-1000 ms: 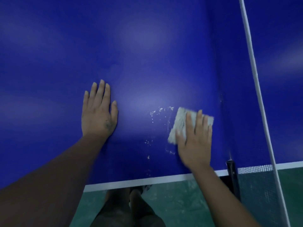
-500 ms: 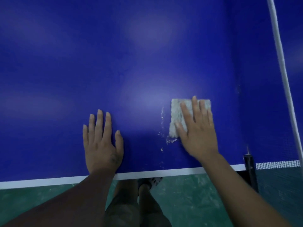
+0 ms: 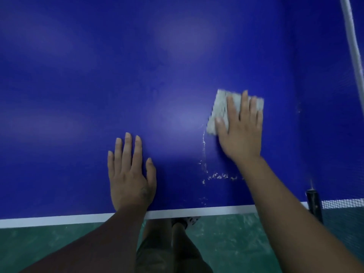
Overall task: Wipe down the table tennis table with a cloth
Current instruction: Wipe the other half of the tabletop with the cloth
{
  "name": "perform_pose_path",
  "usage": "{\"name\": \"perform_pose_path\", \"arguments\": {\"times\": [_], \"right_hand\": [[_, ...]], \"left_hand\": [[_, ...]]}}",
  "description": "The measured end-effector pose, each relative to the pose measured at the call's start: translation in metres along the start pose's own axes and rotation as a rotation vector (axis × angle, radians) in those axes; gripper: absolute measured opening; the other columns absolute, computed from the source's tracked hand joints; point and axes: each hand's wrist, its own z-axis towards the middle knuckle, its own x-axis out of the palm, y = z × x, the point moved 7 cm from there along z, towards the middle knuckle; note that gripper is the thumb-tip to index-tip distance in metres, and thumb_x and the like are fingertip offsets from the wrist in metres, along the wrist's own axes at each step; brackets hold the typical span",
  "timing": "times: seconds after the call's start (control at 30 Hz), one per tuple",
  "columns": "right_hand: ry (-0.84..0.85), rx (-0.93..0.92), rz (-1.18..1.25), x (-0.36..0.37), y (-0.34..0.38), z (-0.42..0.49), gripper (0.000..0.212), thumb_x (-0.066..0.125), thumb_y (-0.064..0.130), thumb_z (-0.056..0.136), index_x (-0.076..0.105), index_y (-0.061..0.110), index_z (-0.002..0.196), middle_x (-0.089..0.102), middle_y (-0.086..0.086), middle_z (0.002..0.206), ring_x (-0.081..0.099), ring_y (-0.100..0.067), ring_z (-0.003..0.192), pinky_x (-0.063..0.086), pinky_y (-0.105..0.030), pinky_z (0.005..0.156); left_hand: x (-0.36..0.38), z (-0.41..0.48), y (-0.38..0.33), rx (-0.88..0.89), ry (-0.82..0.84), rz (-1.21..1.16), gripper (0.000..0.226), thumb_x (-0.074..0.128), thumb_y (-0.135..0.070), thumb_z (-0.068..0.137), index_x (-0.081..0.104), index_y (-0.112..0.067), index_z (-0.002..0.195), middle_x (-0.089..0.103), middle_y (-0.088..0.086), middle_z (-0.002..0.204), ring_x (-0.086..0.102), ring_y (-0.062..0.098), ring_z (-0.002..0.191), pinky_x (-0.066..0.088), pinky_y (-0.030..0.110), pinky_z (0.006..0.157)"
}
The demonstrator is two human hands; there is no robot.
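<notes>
The blue table tennis table (image 3: 98, 95) fills most of the view, its white edge line (image 3: 59, 219) running along the near side. A folded pale grey cloth (image 3: 220, 111) lies flat on the blue top right of centre. My right hand (image 3: 240, 133) presses down on it with straight fingers and covers its right half. My left hand (image 3: 130, 174) rests flat on the table near the edge, fingers straight, holding nothing. A thin trail of white crumbs (image 3: 204, 154) runs below the cloth and turns right toward my right forearm.
The net (image 3: 352, 48) with its white top band runs along the right side. Its black post (image 3: 314, 201) clamps the near table edge at the lower right. Green floor (image 3: 226, 243) and my legs and a shoe (image 3: 189, 220) show below the edge.
My right hand has slid the cloth farther from the near edge, leaving a longer line of white crumbs behind it. My left hand stays flat in the same place.
</notes>
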Motion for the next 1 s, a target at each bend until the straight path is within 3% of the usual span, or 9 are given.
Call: {"name": "perform_pose_path", "arguments": {"times": [0.17, 0.3, 0.43, 0.53, 0.67, 0.8, 1.0], "right_hand": [[0.006, -0.178, 0.022, 0.008, 0.066, 0.029, 0.070, 0.024, 0.055, 0.111, 0.009, 0.028, 0.173, -0.005, -0.011, 0.180, -0.005, -0.033, 0.167, -0.003, -0.054, 0.134], [-0.032, -0.427, -0.004, 0.028, 0.077, -0.063, 0.068, 0.028, 0.050, 0.112, 0.015, 0.024, 0.173, 0.004, -0.013, 0.180, 0.003, -0.035, 0.167, 0.011, -0.056, 0.133], [0.039, -0.571, -0.016, 0.043, 0.039, -0.142, 0.071, 0.039, 0.051, 0.110, 0.013, 0.029, 0.173, 0.003, -0.007, 0.181, 0.004, -0.031, 0.167, 0.017, -0.057, 0.132], [0.051, -0.491, -0.047, 0.037, 0.035, -0.128, 0.071, 0.039, 0.048, 0.108, 0.016, 0.029, 0.172, 0.004, -0.008, 0.181, 0.005, -0.031, 0.167, 0.013, -0.057, 0.133], [0.040, -0.299, 0.018, 0.038, 0.088, -0.111, 0.078, 0.029, 0.047, 0.098, 0.015, 0.025, 0.172, -0.001, -0.014, 0.180, 0.000, -0.037, 0.166, 0.009, -0.060, 0.133], [-0.027, -0.357, 0.077, 0.054, 0.100, -0.159, 0.065, 0.035, 0.049, 0.113, 0.020, 0.025, 0.172, 0.006, -0.012, 0.180, 0.005, -0.034, 0.167, 0.017, -0.061, 0.131], [0.020, -0.384, 0.019, 0.062, 0.043, -0.222, 0.062, 0.037, 0.048, 0.113, 0.020, 0.034, 0.171, 0.008, -0.002, 0.181, 0.009, -0.029, 0.167, 0.018, -0.060, 0.131]], "left_hand": [[-0.001, 0.000, -0.002, 0.007, -0.017, 0.000, 0.064, 0.038, -0.037, 0.112, 0.030, -0.015, 0.171, 0.020, 0.004, 0.181, 0.010, 0.025, 0.169, 0.011, 0.052, 0.137], [0.000, 0.000, -0.001, 0.000, -0.008, 0.002, 0.064, 0.036, -0.038, 0.112, 0.028, -0.016, 0.172, 0.018, 0.003, 0.182, 0.008, 0.023, 0.169, 0.011, 0.052, 0.137], [-0.001, 0.000, -0.001, 0.004, -0.003, 0.005, 0.064, 0.033, -0.039, 0.113, 0.025, -0.016, 0.173, 0.016, 0.003, 0.182, 0.006, 0.023, 0.169, 0.010, 0.052, 0.137], [-0.002, 0.000, -0.001, 0.011, -0.019, 0.009, 0.063, 0.034, -0.036, 0.113, 0.026, -0.016, 0.173, 0.017, 0.003, 0.182, 0.007, 0.024, 0.169, 0.009, 0.051, 0.137], [-0.003, 0.000, -0.004, 0.000, -0.028, -0.025, 0.061, 0.035, -0.030, 0.113, 0.030, -0.015, 0.171, 0.020, 0.005, 0.181, 0.009, 0.024, 0.169, 0.010, 0.052, 0.137], [-0.003, 0.001, -0.004, -0.008, -0.032, -0.025, 0.061, 0.034, -0.029, 0.112, 0.031, -0.014, 0.171, 0.021, 0.005, 0.181, 0.011, 0.026, 0.169, 0.010, 0.052, 0.137], [-0.003, 0.000, -0.003, 0.011, -0.072, -0.037, 0.059, 0.037, -0.027, 0.111, 0.035, -0.013, 0.169, 0.026, 0.008, 0.179, 0.019, 0.031, 0.167, 0.012, 0.054, 0.136]]}}
